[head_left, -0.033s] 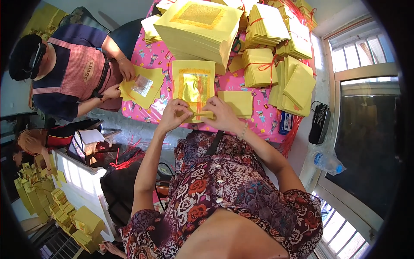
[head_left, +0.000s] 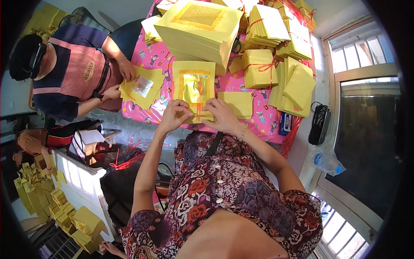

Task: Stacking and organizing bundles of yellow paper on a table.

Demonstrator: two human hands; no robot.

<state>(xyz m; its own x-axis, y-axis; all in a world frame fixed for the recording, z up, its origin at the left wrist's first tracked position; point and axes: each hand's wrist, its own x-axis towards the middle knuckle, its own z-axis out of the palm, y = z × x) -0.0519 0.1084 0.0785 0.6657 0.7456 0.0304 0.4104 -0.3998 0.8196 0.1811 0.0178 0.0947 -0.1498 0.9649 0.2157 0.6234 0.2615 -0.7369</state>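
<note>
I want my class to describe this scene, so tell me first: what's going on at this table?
A person's left hand and right hand pinch the near edge of a yellow sheet with a gold foil centre, lying on a pink tablecloth. Beyond it is a tall paper stack, and tied bundles lie to the right. On the left, a co-worker handles another sheet, this one with silver foil.

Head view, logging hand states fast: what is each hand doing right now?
Left hand: fingers pinched shut on the near edge of the yellow paper sheet.
Right hand: fingers pinched on the same edge.
</note>
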